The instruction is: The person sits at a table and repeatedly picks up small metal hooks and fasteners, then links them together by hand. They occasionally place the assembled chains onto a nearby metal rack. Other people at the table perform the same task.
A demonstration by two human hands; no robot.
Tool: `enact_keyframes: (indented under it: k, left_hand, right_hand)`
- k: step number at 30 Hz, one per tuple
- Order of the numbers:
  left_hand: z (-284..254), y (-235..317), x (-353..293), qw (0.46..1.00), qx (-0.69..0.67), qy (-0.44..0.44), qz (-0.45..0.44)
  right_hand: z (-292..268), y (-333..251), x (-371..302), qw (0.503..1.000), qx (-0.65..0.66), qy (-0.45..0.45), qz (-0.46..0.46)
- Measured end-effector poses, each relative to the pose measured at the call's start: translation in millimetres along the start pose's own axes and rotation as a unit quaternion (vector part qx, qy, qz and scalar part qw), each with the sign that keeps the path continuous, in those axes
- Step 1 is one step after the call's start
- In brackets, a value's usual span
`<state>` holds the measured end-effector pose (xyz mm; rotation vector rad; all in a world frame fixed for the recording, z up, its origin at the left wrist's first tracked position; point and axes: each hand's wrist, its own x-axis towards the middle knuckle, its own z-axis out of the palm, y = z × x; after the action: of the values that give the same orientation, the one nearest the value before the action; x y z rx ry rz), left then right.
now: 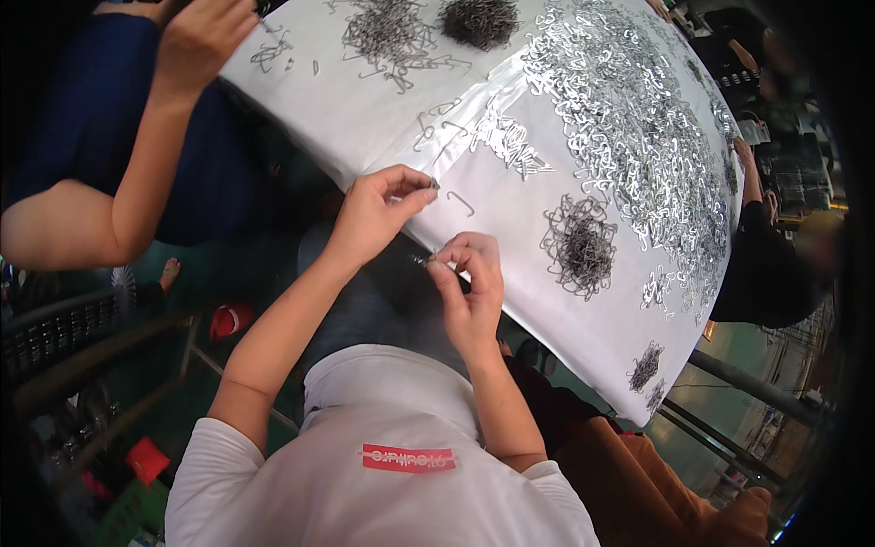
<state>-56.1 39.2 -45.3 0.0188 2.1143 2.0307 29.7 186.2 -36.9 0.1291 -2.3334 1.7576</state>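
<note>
From where I stand, the two hands of the seated person are apart from each other, near the table edge. The left hand (375,214) has its thumb and forefinger pressed together on a small dark piece (434,184), whose shape I cannot tell. The right hand (472,296), lower and nearer to the body, pinches a small metal piece (429,260) between its fingertips; the fingers hide most of it.

Just beyond the left fingertips, one bent wire hook (463,202) lies alone on the white-covered table (558,321). Behind it there is a bright heap of silver pieces (510,144), and more to the right a round pile of dark wire hooks (581,246). Farther, a broad spread of shiny hooks (629,118) covers much of the right part of the table. Toward the far edge I see a loose grey pile (387,36) and, beside it, a tight dark pile (478,20).

At the left, a co-worker's hand (205,41) is over the table corner; what it holds, I cannot tell. Another person's hand (746,157) is at the right edge.
</note>
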Motion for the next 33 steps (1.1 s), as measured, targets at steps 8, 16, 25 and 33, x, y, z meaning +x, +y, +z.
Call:
enact_keyframes:
  k: [8, 16, 25, 33]
  left_hand:
    - [-10, 26, -51, 1.0, -0.022, -0.008, -0.015]
    - [-20, 18, -61, 0.987, 0.08, 0.03, 0.135]
    - [-24, 12, -70, 0.983, 0.112, 0.054, 0.137]
    - [-21, 12, -77, 0.985, 0.089, 0.075, 0.131]
  right_hand:
    - [12, -4, 3, 1.0, -0.016, 0.002, -0.02]
    - [18, 0, 8, 0.999, -0.025, -0.046, 0.001]
    - [30, 55, 119, 0.95, -0.274, -0.079, 0.128]
    - [77, 77, 159, 0.877, -0.456, -0.082, 0.129]
